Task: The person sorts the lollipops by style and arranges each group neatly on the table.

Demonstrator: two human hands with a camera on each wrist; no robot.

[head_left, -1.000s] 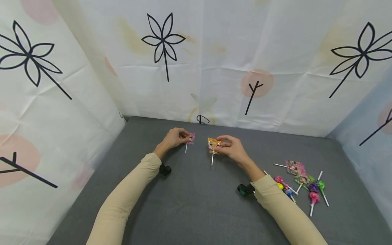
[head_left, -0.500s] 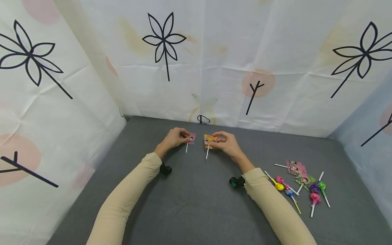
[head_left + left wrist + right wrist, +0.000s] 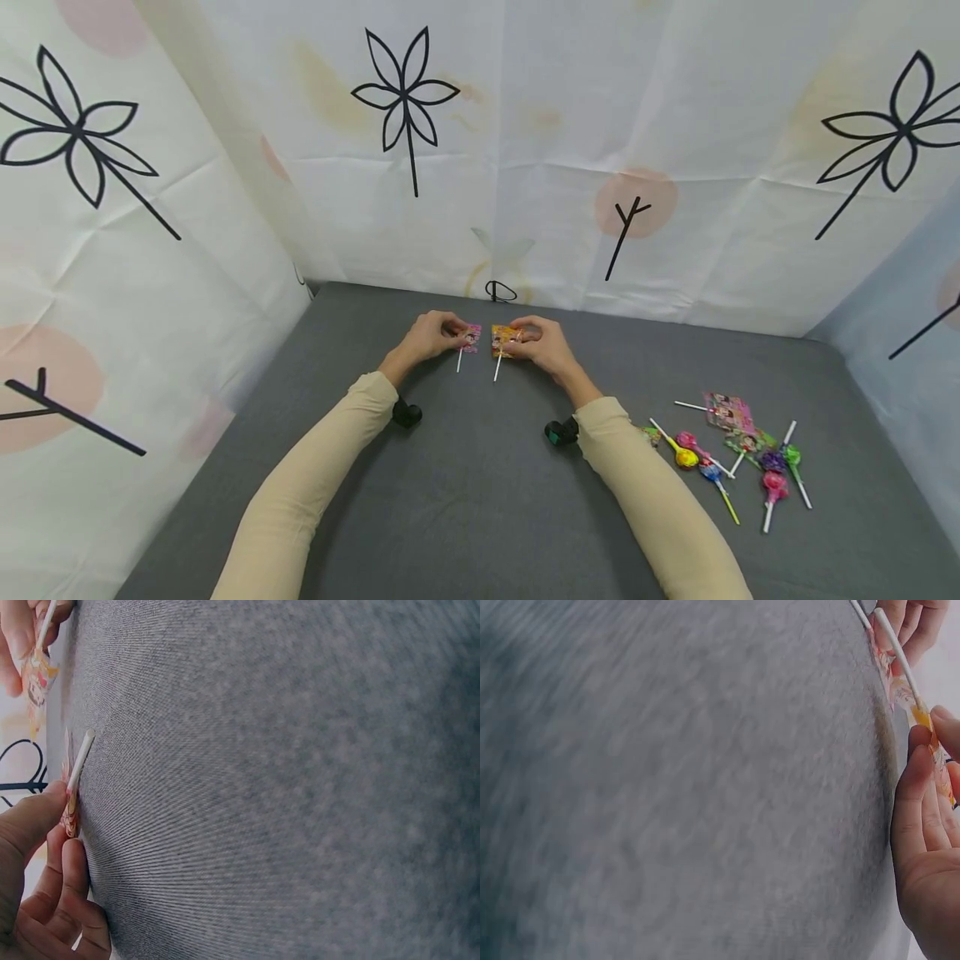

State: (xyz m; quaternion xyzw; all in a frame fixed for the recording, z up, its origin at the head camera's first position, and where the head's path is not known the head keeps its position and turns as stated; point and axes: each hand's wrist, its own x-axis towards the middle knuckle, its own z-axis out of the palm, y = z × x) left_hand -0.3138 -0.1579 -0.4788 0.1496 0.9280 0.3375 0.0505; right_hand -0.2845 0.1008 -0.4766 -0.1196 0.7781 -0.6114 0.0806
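Observation:
Near the back edge of the table, my left hand (image 3: 432, 335) pinches a lollipop in a flat pink wrapper (image 3: 471, 337), its white stick pointing toward me. Just right of it, my right hand (image 3: 545, 343) pinches a lollipop in an orange-yellow wrapper (image 3: 503, 339). A narrow gap separates the two wrappers in the head view. In the left wrist view the pink lollipop's white stick (image 3: 81, 761) is close over the cloth. The right wrist view has the orange lollipop's stick (image 3: 900, 660) standing out above my thumb and fingers.
On the right of the grey table (image 3: 450, 517) lies a loose group of lollipops: a yellow one (image 3: 686, 457), a blue one (image 3: 710, 471), a pink ball-shaped one (image 3: 775, 485), a green one (image 3: 792, 456) and a flat pink packet (image 3: 727, 412). A patterned white curtain (image 3: 555, 150) stands behind.
My right hand has moved left and slightly back with the orange lollipop, closing up on the pink one. The left hand has stayed in place.

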